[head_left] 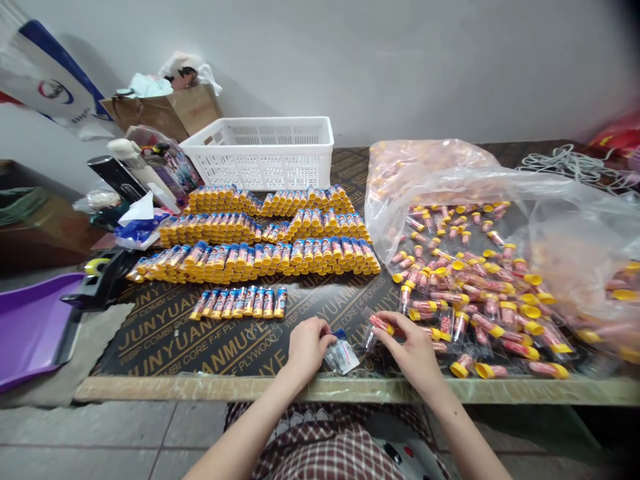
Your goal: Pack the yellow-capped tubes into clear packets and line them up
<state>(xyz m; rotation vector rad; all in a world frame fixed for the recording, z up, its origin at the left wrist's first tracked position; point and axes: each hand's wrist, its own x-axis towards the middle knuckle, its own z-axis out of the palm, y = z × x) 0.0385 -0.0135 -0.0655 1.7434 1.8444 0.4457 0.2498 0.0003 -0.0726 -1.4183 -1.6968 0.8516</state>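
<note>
Currently | left hand (311, 343) curled at packet (344, 356), hold unclear | right hand (411, 347) pinches tube (381, 325) | (front edge (210, 387) close)

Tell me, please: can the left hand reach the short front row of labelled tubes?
Probably yes: the left hand is near the labelled tubes, with only bare printed plywood between them.

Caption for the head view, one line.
Left hand at a small stack of clear sleeves, right hand holding a yellow-capped tube, labelled tubes in rows beyond.

Stacked tubes (273, 257) lie before the basket (265, 162), left of loose tubes (492, 305).
</note>
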